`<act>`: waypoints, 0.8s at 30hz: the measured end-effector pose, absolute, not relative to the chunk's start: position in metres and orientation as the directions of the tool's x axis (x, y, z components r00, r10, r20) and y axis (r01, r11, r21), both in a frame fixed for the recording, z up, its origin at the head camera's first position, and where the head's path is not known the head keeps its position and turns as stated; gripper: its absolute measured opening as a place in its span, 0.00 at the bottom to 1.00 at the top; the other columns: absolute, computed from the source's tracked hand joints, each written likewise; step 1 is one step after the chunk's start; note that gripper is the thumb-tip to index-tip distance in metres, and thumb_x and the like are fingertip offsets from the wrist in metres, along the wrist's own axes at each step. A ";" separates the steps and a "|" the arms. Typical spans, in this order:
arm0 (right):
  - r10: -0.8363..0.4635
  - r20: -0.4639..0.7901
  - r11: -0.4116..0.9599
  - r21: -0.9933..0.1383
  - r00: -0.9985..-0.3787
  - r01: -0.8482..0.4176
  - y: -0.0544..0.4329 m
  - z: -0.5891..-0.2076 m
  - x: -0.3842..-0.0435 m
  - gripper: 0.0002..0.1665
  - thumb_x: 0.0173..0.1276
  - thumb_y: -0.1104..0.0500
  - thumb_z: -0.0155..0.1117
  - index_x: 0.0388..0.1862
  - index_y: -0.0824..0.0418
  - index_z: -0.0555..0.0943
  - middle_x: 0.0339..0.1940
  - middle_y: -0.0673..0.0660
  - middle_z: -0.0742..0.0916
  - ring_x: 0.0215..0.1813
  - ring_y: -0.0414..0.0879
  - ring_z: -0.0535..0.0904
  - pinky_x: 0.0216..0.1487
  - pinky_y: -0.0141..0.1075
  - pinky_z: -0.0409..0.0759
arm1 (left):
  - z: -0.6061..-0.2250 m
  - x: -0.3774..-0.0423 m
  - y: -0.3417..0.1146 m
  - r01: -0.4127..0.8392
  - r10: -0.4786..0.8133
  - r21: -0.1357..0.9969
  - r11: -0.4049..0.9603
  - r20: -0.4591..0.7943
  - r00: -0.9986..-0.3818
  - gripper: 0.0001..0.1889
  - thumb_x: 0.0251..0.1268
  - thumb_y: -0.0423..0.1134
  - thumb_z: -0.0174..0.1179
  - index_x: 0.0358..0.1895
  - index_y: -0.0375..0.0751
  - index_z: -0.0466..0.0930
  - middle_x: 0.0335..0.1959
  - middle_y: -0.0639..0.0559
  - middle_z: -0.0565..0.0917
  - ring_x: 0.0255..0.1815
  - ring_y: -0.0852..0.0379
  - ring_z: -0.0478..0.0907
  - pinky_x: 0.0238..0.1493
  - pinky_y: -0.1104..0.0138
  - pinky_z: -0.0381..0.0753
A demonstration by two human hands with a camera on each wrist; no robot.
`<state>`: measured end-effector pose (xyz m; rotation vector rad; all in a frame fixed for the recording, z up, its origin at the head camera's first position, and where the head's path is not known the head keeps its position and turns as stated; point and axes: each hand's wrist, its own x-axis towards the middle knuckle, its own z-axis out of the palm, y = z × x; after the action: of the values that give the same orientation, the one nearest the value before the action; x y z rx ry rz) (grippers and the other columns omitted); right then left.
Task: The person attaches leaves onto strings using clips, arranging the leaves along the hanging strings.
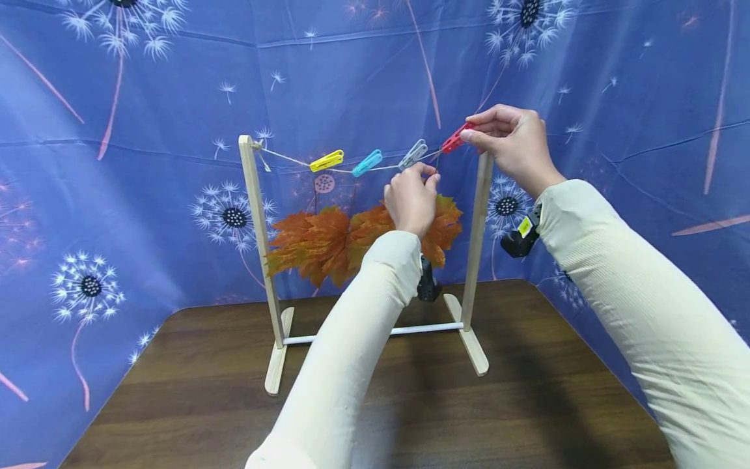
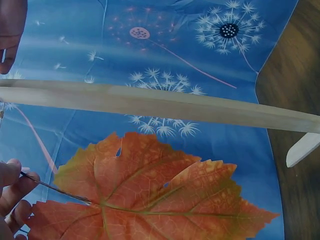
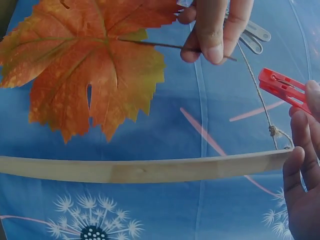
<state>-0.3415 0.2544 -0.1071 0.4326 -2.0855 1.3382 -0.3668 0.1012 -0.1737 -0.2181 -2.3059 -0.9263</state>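
Note:
My left hand point(image 1: 412, 198) is just below the line and pinches the thin stem point(image 3: 165, 46) of an orange maple leaf point(image 2: 135, 185). The stem's tip pokes up past the fingers, close to the string point(image 3: 256, 85). In my right hand point(image 1: 518, 143) a red clothespin point(image 1: 454, 139) is held between thumb and fingers, its front end right at the string near the right post. A grey clothespin point(image 1: 413, 154) sits on the line just above the left hand. Further left, a light blue clothespin point(image 1: 367, 163) and a yellow clothespin point(image 1: 326, 161) grip the string.
More orange leaves point(image 1: 316, 244) hang below the left clothespins. The string runs between a left wooden post point(image 1: 260, 241) and a right wooden post point(image 1: 477, 241), joined low by a white rod point(image 1: 426, 329). This stand rests on a brown table point(image 1: 193, 384) before a blue dandelion-print cloth point(image 1: 176, 98).

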 end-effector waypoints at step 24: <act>0.063 0.600 0.537 -0.694 -0.798 -0.479 0.250 -0.104 -0.350 0.21 0.64 0.55 0.75 0.54 0.62 0.87 0.32 0.40 0.88 0.18 0.38 0.78 0.25 0.28 0.79 | -0.170 -0.377 0.116 0.281 -0.165 0.634 0.720 0.550 -0.818 0.10 0.73 0.50 0.63 0.50 0.57 0.89 0.45 0.58 0.90 0.45 0.55 0.85 0.51 0.63 0.75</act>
<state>-0.3497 0.2504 -0.1041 0.3350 -2.2031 1.2374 -0.3765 0.1165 -0.1697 -0.0879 -2.3305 -0.9892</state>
